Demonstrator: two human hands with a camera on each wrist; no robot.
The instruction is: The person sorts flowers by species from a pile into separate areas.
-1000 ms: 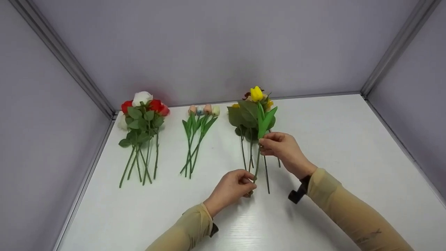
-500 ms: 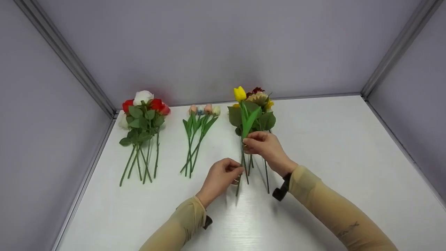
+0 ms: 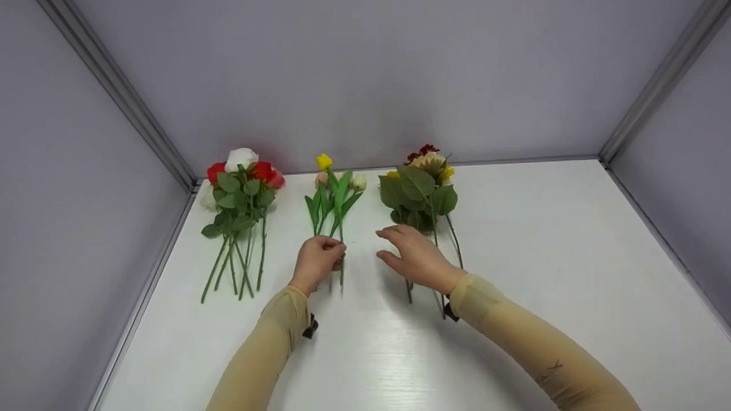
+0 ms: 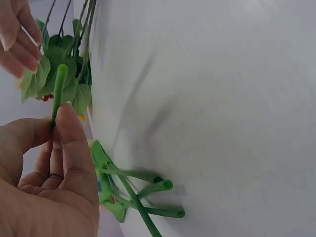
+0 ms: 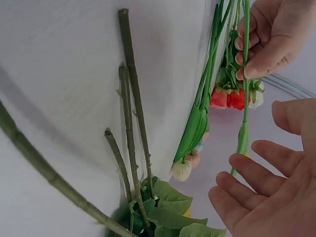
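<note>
Between thumb and fingers my left hand (image 3: 317, 262) pinches the stem of a yellow tulip (image 3: 324, 162). In the head view this flower is over the middle group of pale tulips (image 3: 360, 182); the left wrist view shows its stem (image 4: 59, 84) raised off the table. My right hand (image 3: 420, 258) holds nothing, its fingers extended and apart from the tulip. It is above the stems of the right-hand bunch (image 3: 416, 181), which has broad leaves and dark red, beige and yellow blooms. In the right wrist view its spread fingers (image 5: 261, 175) show.
At the left of the white table (image 3: 377, 365) lies a bunch of red and white roses (image 3: 243, 162), stems toward me. A grey panel (image 3: 365, 85) stands along the back edge, with further panels at both sides.
The yellow tulip has moved left from the right-hand bunch to the middle tulips. My right hand has let go of its stem and opened, while my left hand has carried it left.
</note>
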